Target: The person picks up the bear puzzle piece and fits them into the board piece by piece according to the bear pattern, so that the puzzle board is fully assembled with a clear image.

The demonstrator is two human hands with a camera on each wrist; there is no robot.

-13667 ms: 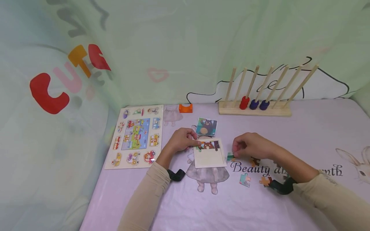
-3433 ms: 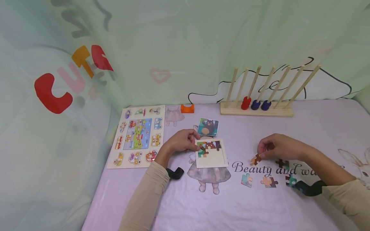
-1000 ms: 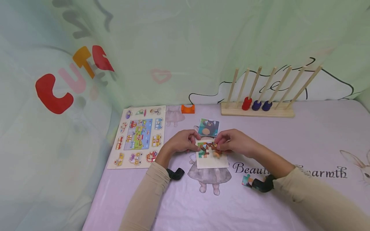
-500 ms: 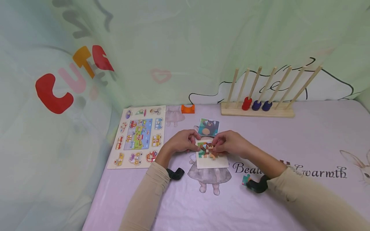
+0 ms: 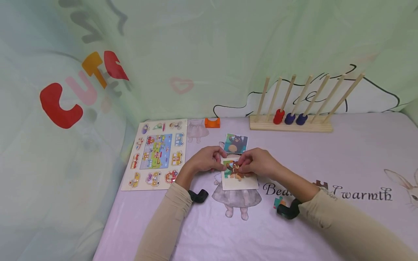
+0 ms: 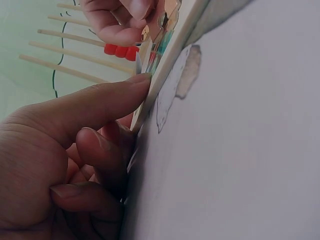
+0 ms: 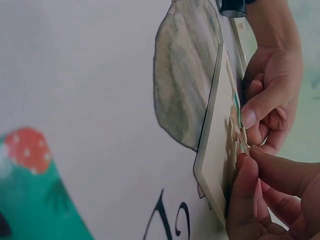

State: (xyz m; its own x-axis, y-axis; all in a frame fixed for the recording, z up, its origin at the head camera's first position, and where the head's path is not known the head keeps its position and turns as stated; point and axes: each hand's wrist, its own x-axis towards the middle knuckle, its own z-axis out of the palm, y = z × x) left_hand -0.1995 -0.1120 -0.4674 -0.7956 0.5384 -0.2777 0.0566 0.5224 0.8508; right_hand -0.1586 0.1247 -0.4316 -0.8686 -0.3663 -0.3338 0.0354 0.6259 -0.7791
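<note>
Bear piece (image 5: 241, 175) has crossed leftward from the table (image 5: 209, 235) to above the tray (image 5: 240, 186)

Left hand (image 5: 205, 158) grips the tray's upper left corner, thumb on the rim. Inside, joined pieces (image 5: 228, 174) occupy the upper left. At their lower right, the nearer right hand (image 5: 260, 162) pinches the bear piece, whose long axis fingers hide. Farther right, a turquoise piece (image 5: 278, 202) and a brown piece (image 5: 321, 183) lie loose.

1. Back: pale green hanging fabric (image 5: 209, 47), black line drawing (image 5: 370, 96) right of centre, faint pink heart (image 5: 181, 85).
2. Left: whitish-blue fabric (image 5: 49, 174), soft folds, red/pink/orange letters (image 5: 52, 105) running diagonally.
3. Table (image 5: 228, 239): lilac-covered, black script (image 5: 365, 195), rabbit print (image 5: 412, 192) at right edge.
4. Light: soft, even, faint shadows.
</note>
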